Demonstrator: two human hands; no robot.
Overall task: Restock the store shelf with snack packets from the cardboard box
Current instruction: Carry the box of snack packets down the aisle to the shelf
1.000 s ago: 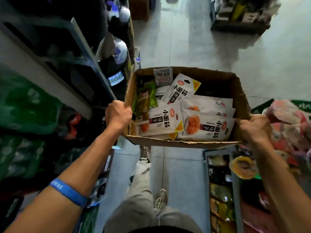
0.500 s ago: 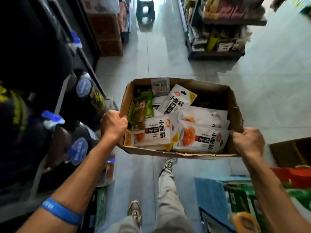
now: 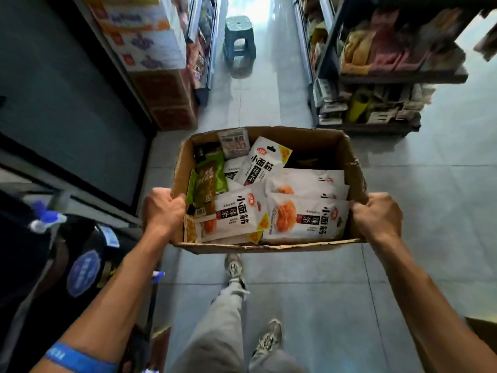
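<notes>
I carry an open cardboard box (image 3: 357, 168) in front of me above the tiled aisle floor. My left hand (image 3: 162, 210) grips its left wall near the front corner. My right hand (image 3: 376, 216) grips the right wall. Inside lie several white snack packets (image 3: 304, 216) with orange pictures and black lettering, a green packet (image 3: 208, 179) along the left side and a small clear packet (image 3: 234, 142) at the back. A stocked store shelf (image 3: 382, 76) stands ahead on the right.
Stacked cartons (image 3: 150, 49) and dark bottles (image 3: 80, 265) line the left side. A grey plastic stool (image 3: 239, 36) stands in the aisle far ahead. My legs and shoes (image 3: 234, 267) are on the grey tiles below the box. A brown box corner (image 3: 484, 332) shows at the lower right.
I have walked forward down the aisle with the box. The right-hand goods slid out of view, and the stool and far shelves came closer. Both hands kept their grip.
</notes>
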